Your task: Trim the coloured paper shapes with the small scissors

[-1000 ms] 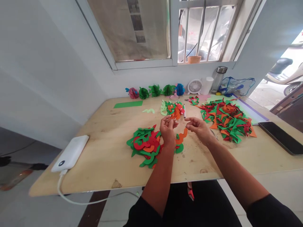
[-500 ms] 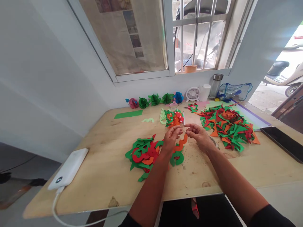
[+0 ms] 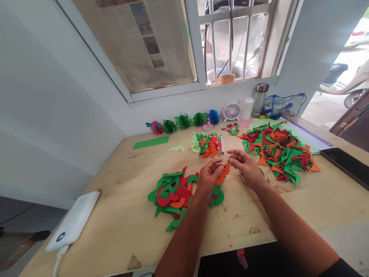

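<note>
Under a barred window (image 3: 238, 14) in a pale wall (image 3: 173, 105), works at a wooden table (image 3: 121, 219). Slants both bare forearms (image 3: 288, 209) inward from the near edge, with the hands close together but apart near the middle. Pinches the top end of an orange strip (image 3: 221, 178) between thumb and fingertips of the right hand (image 3: 246, 167), with the wrist angled in from the right. Curls thumb and fingers of the left hand (image 3: 210, 176) against the same strip, lower down; cannot tell whether closed firmly on it. Holds the strip tilted between both hands, near some green pieces (image 3: 218, 197). Has a pile of cut shapes (image 3: 175, 194) beside the left forearm and a larger heap of scraps (image 3: 282, 154) beyond the right. On a covered pane (image 3: 115, 50), small printed pictures, with any lettering too small to read; on a white power bank (image 3: 76, 217), a round dark mark, likewise unreadable.
</note>
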Demonstrator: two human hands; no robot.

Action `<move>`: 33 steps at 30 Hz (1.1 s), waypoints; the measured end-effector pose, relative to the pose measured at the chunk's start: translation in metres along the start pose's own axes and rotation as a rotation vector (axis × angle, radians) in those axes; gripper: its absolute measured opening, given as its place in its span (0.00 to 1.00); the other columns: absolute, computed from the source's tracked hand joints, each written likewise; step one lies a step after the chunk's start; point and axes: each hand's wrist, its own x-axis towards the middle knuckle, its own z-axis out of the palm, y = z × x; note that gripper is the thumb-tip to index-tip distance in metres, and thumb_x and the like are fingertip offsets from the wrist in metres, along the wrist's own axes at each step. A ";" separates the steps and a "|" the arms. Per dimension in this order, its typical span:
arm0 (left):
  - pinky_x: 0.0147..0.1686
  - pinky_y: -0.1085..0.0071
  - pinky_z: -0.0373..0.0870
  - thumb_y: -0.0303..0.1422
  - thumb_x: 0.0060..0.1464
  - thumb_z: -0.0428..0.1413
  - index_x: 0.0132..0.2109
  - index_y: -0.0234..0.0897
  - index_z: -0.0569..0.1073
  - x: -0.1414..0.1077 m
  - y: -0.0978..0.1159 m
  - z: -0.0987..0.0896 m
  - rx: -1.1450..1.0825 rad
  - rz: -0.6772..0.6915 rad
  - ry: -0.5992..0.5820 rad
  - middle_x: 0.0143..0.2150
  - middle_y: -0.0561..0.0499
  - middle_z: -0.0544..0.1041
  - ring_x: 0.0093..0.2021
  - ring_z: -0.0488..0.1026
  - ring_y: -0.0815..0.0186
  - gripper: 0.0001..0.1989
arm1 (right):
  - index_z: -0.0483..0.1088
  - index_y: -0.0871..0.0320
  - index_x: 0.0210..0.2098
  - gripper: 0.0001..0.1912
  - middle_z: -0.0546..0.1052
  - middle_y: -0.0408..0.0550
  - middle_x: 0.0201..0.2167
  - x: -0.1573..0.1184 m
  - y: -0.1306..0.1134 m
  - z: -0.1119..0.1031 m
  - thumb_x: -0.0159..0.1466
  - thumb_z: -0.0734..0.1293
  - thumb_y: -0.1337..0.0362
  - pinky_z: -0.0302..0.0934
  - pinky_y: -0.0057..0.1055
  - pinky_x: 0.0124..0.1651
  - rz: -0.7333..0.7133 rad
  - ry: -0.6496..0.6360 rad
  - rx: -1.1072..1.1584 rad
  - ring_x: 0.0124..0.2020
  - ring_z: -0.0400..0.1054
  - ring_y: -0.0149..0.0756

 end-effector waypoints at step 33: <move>0.23 0.75 0.67 0.42 0.45 0.59 0.32 0.33 0.76 -0.012 0.017 0.011 0.216 -0.085 0.120 0.31 0.46 0.78 0.26 0.74 0.66 0.14 | 0.72 0.57 0.34 0.14 0.74 0.45 0.28 -0.006 0.003 0.003 0.54 0.69 0.54 0.57 0.28 0.29 -0.023 0.025 -0.212 0.28 0.63 0.32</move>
